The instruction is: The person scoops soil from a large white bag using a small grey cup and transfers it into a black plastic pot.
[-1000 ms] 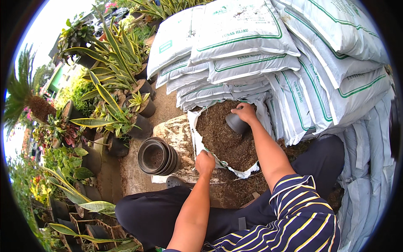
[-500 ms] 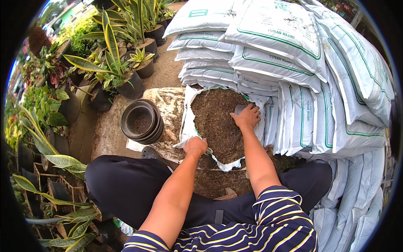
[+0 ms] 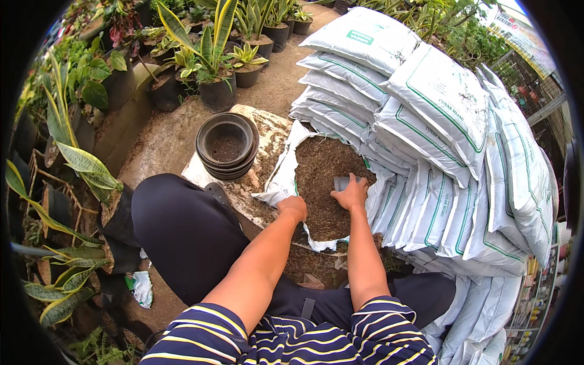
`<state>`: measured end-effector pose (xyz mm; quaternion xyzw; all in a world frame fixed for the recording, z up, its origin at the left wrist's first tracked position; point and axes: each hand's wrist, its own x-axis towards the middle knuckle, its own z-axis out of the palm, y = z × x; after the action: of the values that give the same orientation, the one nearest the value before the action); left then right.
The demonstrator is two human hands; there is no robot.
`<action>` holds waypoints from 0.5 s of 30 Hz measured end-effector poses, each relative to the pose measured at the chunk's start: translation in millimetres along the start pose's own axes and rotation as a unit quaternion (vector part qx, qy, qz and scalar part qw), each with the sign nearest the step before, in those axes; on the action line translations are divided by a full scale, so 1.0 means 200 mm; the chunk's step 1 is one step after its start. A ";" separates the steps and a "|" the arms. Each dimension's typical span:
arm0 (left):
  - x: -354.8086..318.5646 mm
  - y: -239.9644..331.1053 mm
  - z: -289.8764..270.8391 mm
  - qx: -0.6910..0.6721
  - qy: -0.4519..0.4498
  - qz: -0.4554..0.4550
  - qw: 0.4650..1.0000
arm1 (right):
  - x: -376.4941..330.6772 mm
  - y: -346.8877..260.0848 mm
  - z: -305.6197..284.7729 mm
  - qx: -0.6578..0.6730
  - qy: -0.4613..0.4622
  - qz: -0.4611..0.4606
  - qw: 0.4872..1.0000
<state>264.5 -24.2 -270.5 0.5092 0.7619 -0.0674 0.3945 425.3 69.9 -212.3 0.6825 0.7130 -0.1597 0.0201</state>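
Note:
An opened white sack of dark brown potting soil lies in front of me. My left hand is closed on the sack's torn near-left edge. Over the soil, toward the right side of the opening, my right hand has its fingers round a small grey scoop-like piece. Its exact shape is partly hidden by the fingers. To the left of the sack stands a stack of round black plastic pots, the top one with some soil at its bottom.
Filled white sacks are piled high to the right and behind the opened one. Potted snake plants line the left and far side. Under the pots lies a pale, soil-stained sheet. A torn plastic scrap is on the ground at left.
The right hand and the grey piece have moved from the sack's right edge inward over the soil. The left hand stays on the sack's edge. The whole view has turned and shifted.

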 end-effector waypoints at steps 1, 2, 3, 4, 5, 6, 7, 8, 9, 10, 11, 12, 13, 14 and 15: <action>0.00 0.01 0.01 -0.015 0.013 -0.018 1.000 | -0.05 -0.01 0.00 0.006 0.011 -0.033 0.999; 0.01 0.01 0.01 -0.030 0.025 -0.036 0.999 | -0.09 -0.03 0.01 0.020 0.032 -0.064 0.997; 0.00 0.06 0.03 -0.044 0.032 -0.047 0.997 | -0.13 -0.01 0.02 0.041 0.072 -0.064 0.995; -0.01 0.09 0.03 -0.042 0.033 -0.044 0.998 | -0.15 0.02 0.03 0.062 0.112 -0.065 0.990; -0.03 0.10 0.03 -0.040 0.034 -0.041 0.998 | -0.18 0.05 0.03 0.083 0.152 -0.066 0.983; -0.03 0.10 0.03 -0.038 0.036 -0.044 0.998 | -0.22 0.05 0.04 0.077 0.179 -0.056 0.979; -0.03 0.09 0.04 -0.042 0.044 -0.046 0.997 | -0.24 0.07 0.04 0.064 0.193 -0.046 0.978; -0.03 0.08 0.05 -0.047 0.053 -0.048 0.996 | -0.27 0.08 0.04 0.051 0.207 -0.037 0.976; -0.03 0.10 0.05 -0.050 0.063 -0.046 0.996 | -0.29 0.12 0.04 0.039 0.224 -0.024 0.973; -0.05 0.12 0.04 -0.054 0.055 -0.045 0.996 | -0.29 0.19 0.06 0.033 0.156 -0.012 0.987; -0.06 0.14 0.04 -0.054 0.054 -0.041 0.996 | -0.32 0.25 0.10 0.024 0.142 -0.009 0.990; -0.06 0.13 0.04 -0.052 0.057 -0.043 0.996 | -0.35 0.27 0.15 0.018 0.127 -0.010 0.992; -0.06 0.13 0.04 -0.050 0.060 -0.045 0.996 | -0.37 0.27 0.17 0.014 0.111 -0.010 0.994; -0.05 0.12 0.03 -0.060 0.057 -0.043 0.996 | -0.36 0.28 0.18 0.031 0.100 -0.008 0.994; -0.05 0.12 0.03 -0.061 0.057 -0.039 0.996 | -0.35 0.28 0.18 0.032 0.097 -0.007 0.995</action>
<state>289.0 -22.6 -260.6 0.4568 0.8052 -0.0074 0.3782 477.8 -6.5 -239.2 0.6903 0.7105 -0.1161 -0.0722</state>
